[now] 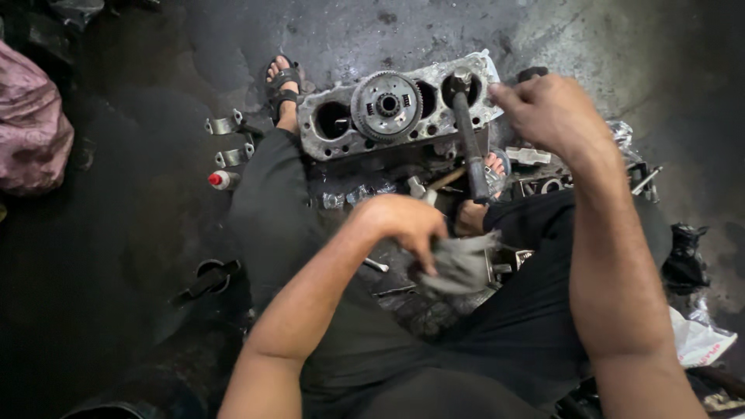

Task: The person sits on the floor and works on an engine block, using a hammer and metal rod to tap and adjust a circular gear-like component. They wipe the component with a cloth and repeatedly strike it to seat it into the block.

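Rag (459, 264): grey, crumpled, bunched under the left hand (403, 225), near the person's lap and between the knees.
Left hand: fingers clamped down on the rag.
Right hand (547, 109): fingers curled together at the far right end of the engine block (396, 109), around something dark; what it grips cannot be told.
Rod (468, 136): dark, stands in the block's rightmost bore, just left of the right hand.
Gear (386, 105): toothed, round, sits on the block's middle.
Floor (140, 233): oily, with bearing caps (225, 124) lying left.

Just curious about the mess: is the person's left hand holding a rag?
Yes, the left hand grips a crumpled grey rag above the lap, near the engine block.
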Demonstrator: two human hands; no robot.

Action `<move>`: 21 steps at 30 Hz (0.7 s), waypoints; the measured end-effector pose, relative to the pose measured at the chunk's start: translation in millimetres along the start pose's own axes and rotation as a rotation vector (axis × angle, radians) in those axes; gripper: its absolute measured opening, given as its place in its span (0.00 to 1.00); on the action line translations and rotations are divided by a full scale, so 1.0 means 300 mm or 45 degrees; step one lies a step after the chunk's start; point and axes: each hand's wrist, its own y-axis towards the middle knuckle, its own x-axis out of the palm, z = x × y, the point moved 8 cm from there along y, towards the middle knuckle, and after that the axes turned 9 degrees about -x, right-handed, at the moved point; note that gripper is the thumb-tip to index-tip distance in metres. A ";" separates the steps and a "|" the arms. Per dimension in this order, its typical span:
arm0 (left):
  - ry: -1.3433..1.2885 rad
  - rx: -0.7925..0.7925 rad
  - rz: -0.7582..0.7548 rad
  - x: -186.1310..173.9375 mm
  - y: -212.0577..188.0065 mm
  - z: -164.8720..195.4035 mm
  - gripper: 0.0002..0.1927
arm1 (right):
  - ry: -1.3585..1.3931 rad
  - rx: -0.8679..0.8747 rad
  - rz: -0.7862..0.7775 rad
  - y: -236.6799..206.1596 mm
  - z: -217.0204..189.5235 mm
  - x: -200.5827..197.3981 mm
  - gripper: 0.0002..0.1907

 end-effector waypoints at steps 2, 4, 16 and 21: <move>0.181 -0.611 0.283 -0.060 -0.064 -0.179 0.33 | 0.065 -0.015 -0.178 -0.011 -0.017 0.040 0.33; 0.175 -0.929 0.481 -0.113 -0.140 -0.319 0.40 | 0.015 -0.048 -0.388 -0.027 -0.039 0.086 0.31; -0.162 -0.816 1.558 -0.433 -0.117 -0.491 0.55 | -0.442 -0.274 -0.531 -0.027 -0.068 0.185 0.32; 0.011 -0.793 1.712 -0.425 -0.124 -0.468 0.53 | -0.413 -0.254 -0.553 -0.053 -0.064 0.200 0.33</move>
